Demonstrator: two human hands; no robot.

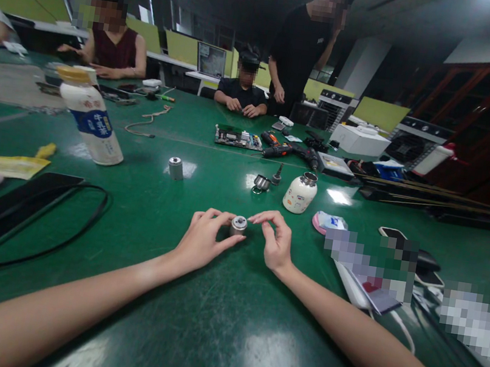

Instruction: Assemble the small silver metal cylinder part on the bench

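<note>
A small silver metal cylinder (239,225) stands on the green table (214,326) between my two hands. My left hand (203,240) curls round its left side, thumb and fingers pressed against it. My right hand (273,242) rests just to its right with fingers bent, the index fingertip reaching toward the cylinder's top; whether it touches is unclear. A second silver cylinder (176,168) stands farther back, with a small metal ring part (261,183) and a dark bit (277,176) beyond the hands.
A white bottle (89,117) leans at the left, a small white jar (300,193) stands behind my right hand. A black cable (54,228) and dark tablet lie at left. A circuit board (239,138) and drills lie farther back. Three people are across the table.
</note>
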